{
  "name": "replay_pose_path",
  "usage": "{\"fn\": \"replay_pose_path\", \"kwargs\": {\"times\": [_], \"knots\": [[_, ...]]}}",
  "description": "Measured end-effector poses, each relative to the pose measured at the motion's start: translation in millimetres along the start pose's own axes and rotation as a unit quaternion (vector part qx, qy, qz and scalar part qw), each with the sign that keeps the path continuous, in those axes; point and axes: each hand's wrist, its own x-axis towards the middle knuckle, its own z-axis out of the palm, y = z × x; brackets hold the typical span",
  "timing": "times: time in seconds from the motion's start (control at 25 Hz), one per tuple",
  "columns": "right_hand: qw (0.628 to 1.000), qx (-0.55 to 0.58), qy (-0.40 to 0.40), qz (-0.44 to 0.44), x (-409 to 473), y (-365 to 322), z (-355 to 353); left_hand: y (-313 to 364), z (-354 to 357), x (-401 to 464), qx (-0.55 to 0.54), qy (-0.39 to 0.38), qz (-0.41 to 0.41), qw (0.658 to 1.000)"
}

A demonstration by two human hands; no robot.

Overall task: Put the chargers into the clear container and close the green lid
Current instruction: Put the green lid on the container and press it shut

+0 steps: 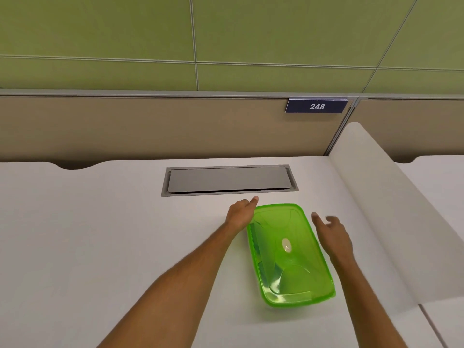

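The green lid [291, 254] lies flat on top of the container on the white desk, right of centre, long side running away from me. The clear container under it is almost fully hidden, and no charger can be made out through the lid. My left hand [241, 213] rests against the lid's far left corner, fingers curled, one finger pointing forward. My right hand [331, 228] hovers just off the lid's right edge, fingers apart, holding nothing, slightly blurred.
A grey metal cable hatch [229, 180] is set into the desk [100, 234] just beyond the container. A white divider panel [391, 222] rises along the right side. A tan partition with a "248" plate [316, 106] stands at the back.
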Motion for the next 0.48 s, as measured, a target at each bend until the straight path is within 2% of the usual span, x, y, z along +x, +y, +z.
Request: {"fn": "replay_pose_path", "kwargs": {"times": [0.12, 0.24, 0.36, 0.48], "knots": [[0.985, 0.155, 0.025, 0.072, -54.3, 45.1, -4.4, -3.0, -3.0, -5.6, -0.025, -0.065, 0.013, 0.998], [0.945, 0.275, 0.026, 0.178, -101.8, 73.0, 2.9, -5.7, -1.3, -12.8, -0.046, -0.096, 0.011, 0.994], [0.890, 0.375, -0.026, 0.260, -133.3, 75.6, 14.9, -6.7, -1.1, -18.1, -0.071, -0.096, 0.005, 0.993], [0.855, 0.439, -0.078, 0.264, -149.4, 65.6, 25.8, -8.9, -3.2, -23.4, -0.088, -0.103, -0.009, 0.991]]}}
